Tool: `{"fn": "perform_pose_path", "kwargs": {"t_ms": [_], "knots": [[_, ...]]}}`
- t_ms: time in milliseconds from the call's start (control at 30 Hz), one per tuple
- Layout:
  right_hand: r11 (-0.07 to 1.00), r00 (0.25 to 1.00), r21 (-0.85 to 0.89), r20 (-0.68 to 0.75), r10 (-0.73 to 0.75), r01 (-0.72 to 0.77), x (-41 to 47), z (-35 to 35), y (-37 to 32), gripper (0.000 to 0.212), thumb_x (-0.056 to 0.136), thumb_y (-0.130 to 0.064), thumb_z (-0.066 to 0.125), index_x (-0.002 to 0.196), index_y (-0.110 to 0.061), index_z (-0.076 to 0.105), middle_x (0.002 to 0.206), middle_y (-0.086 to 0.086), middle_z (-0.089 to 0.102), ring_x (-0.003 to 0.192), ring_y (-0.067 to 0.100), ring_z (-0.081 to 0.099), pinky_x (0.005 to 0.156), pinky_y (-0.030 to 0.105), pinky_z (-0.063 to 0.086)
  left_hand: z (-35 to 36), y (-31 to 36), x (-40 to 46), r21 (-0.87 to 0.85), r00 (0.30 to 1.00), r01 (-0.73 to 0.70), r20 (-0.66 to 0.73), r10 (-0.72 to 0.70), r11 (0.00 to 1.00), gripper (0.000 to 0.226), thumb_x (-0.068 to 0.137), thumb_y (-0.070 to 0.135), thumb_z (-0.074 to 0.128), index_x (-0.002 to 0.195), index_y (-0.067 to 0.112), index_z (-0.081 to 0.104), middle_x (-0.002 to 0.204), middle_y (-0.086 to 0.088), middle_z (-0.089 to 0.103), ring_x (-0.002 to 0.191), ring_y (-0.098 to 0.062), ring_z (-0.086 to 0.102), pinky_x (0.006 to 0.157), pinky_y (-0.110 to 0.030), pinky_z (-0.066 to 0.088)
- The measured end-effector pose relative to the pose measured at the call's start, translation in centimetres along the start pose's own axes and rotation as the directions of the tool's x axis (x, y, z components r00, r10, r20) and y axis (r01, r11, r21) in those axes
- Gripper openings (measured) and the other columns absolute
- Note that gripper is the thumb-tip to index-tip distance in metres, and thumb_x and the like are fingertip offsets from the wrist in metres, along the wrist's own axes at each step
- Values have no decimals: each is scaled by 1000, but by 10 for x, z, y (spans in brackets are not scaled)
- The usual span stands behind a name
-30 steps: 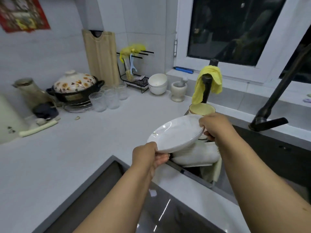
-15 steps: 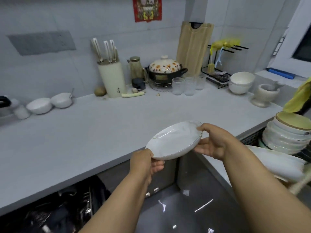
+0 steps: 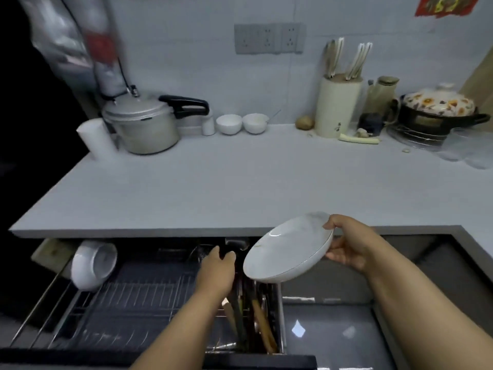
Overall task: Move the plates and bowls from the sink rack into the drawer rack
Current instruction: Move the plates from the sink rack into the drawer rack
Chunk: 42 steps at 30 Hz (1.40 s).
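Nearest, the open drawer rack waits below the bench. The left hand reaches over it holding nothing, probably to steady it. The right hand grips the plate, tilted for slotting between wires.

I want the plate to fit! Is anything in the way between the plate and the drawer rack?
Mostly the left hand, which reaches over the drawer rack just left of the plate that the right hand holds. The wire slots below look free; a white bowl sits far left.
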State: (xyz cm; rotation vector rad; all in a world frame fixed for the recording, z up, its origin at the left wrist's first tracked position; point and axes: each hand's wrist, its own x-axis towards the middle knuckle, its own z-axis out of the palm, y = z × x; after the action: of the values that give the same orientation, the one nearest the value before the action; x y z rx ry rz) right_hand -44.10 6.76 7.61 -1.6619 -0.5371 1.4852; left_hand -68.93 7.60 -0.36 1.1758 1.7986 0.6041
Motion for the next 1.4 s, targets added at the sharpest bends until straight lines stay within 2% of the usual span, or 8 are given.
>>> {"fn": "perform_pose_path", "kwargs": {"t_ms": [200, 400, 533, 667, 833, 967, 1133, 1400], "knots": [[991, 990, -69, 82, 118, -112, 1, 139, 36, 13, 86, -8, 48, 96, -1, 51, 69, 17, 52, 34, 25, 56, 30, 22, 43, -112, -96, 32, 280, 988, 95, -146, -55, 955, 75, 98, 49, 35, 154, 9, 7, 162, -9, 4, 149, -24, -1, 121, -40, 6], [971, 980, -207, 132, 150, -120, 16, 259, 89, 7, 87, -5, 46, 86, -5, 52, 66, 13, 47, 49, 22, 52, 33, 22, 47, -199, -183, 47, 464, 971, 206, -209, -120, 861, 79, 96, 56, 28, 153, 9, -1, 162, -8, -6, 149, -22, -8, 120, -43, -1], [958, 973, -281, 198, 115, -56, 34, 323, 125, 31, 85, -2, 46, 115, -9, 53, 78, 14, 58, 43, 19, 58, 39, 25, 50, -232, -226, 53, 529, 963, 259, -201, -177, 808, 80, 96, 58, 23, 153, 9, -2, 162, -9, -8, 149, -23, -9, 119, -44, -3], [952, 968, -306, 233, 98, -22, 51, 380, 152, 49, 84, -3, 52, 130, -18, 44, 104, 16, 62, 63, 26, 65, 47, 32, 55, -255, -256, 60, 584, 951, 301, -241, -194, 754, 78, 96, 56, 23, 153, 9, -4, 162, -10, -8, 149, -23, -11, 120, -44, -7], [938, 965, -347, 250, 77, 15, 73, 446, 171, 56, 85, -5, 55, 136, -22, 38, 118, 13, 56, 85, 31, 65, 56, 39, 59, -277, -273, 74, 623, 923, 369, -333, -192, 690, 75, 96, 52, 22, 153, 10, -2, 162, -9, -7, 149, -22, -10, 117, -47, -12], [920, 965, -391, 249, 76, 29, 91, 493, 178, 60, 86, -8, 56, 139, -25, 34, 124, 13, 55, 97, 37, 65, 42, 28, 53, -289, -278, 92, 622, 870, 480, -428, -245, 619, 75, 94, 54, 18, 153, 9, 3, 162, -11, 2, 149, -24, -1, 116, -52, -7], [884, 968, -461, 246, 50, 72, 113, 538, 183, 61, 85, -10, 57, 139, -24, 33, 117, 10, 55, 100, 36, 63, 44, 31, 56, -295, -282, 105, 628, 848, 522, -458, -269, 577, 77, 94, 55, 14, 152, 6, 2, 161, -16, 5, 149, -28, 5, 116, -56, -4], [807, 968, -566, 251, -31, 172, 148, 584, 185, 59, 81, -12, 59, 137, -19, 40, 119, 9, 58, 102, 36, 62, 70, 52, 59, -297, -287, 106, 588, 830, 535, -499, -249, 606, 78, 95, 56, 18, 152, 5, 6, 158, -16, 18, 146, -30, 15, 118, -55, -4]]}}
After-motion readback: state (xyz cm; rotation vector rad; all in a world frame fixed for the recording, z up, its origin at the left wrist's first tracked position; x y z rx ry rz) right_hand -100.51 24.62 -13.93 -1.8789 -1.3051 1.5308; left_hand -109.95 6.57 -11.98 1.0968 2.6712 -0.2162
